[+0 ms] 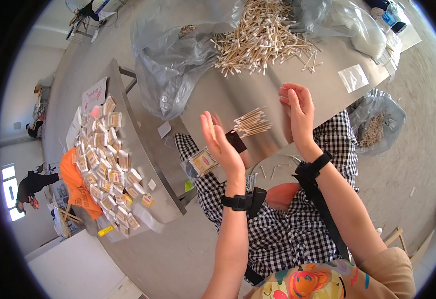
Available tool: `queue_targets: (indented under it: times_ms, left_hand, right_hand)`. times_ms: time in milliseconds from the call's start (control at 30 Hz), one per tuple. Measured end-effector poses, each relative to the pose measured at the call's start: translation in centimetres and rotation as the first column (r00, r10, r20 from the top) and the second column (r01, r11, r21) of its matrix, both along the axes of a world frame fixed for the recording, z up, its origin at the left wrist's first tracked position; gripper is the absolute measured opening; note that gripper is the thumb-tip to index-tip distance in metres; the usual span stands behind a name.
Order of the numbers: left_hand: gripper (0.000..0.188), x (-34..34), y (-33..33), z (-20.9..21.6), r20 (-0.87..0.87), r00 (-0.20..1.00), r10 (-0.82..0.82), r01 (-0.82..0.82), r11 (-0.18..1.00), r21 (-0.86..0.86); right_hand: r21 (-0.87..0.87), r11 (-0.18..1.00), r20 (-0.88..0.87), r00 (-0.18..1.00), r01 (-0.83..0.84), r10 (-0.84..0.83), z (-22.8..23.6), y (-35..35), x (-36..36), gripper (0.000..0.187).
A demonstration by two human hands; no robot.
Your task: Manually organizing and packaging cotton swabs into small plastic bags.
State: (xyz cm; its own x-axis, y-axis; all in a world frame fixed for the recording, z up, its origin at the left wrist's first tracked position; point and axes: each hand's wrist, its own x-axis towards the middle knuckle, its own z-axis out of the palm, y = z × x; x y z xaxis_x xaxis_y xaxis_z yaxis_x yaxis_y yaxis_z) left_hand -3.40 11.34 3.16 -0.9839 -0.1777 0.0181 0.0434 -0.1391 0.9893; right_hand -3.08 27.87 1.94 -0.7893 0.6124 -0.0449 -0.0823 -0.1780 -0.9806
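The steel counter [322,92] carries a great heap of cotton swabs [262,40], the mark for every place told here. A second counter [140,152] stands off to the left of the heap. A crumpled, see-through grey bag [165,65] sags over the counter edge on the heap's left. Well out to its lower left is a pile of small swab packets [110,174] with yellow-and-white labels.

Two hands are on the person's side of the heap. The left hand [224,148], below and left of it, has its grip unclosed and empty, fingers nearly straight, thumb slightly apart. The right hand [301,112], below and right of it, also holds nothing; its grip is loose, with fingers gently curved.

Straight below the heap, apart from it, a small bundle of swabs [253,122] lies untouched by either hand. Its pale sticks run nearly parallel on a slant, slightly fanned, their ends uneven. Farther to the heap's lower left are a labelled packet [204,162], filled with swabs in a row, and a dark card [237,143].
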Motion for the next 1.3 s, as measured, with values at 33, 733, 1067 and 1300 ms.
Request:
queue_targets:
  times_ms: [33,733,1067,1300]
  left_hand:
    - [0.058,-0.2,-0.2,0.1,0.053,0.998,0.028,-0.033,0.996,0.082]
    - [0.061,0.0,2.5,-0.3,0.092,0.991,-0.098,0.075,0.972,0.224]
    - [0.054,0.7,1.6,0.3,-0.035,0.891,-0.452,0.219,0.498,-0.839]
    - [0.06,1.5,1.4,0.9,0.008,0.856,-0.517,0.244,0.389,-0.888]
  right_hand:
    - [-0.05,0.999,-0.024,1.0,0.003,-0.004,0.2,-0.5,0.1,0.025]
    - [-0.041,0.979,-0.045,0.979,-0.2,0.198,-0.1,-5.4,0.3,0.042]
    - [0.589,0.804,0.053,0.997,-0.079,0.059,-0.5,-0.8,0.1,0.029]
    - [0.592,0.803,0.069,0.997,-0.063,0.027,-0.7,-1.0,0.0,0.025]
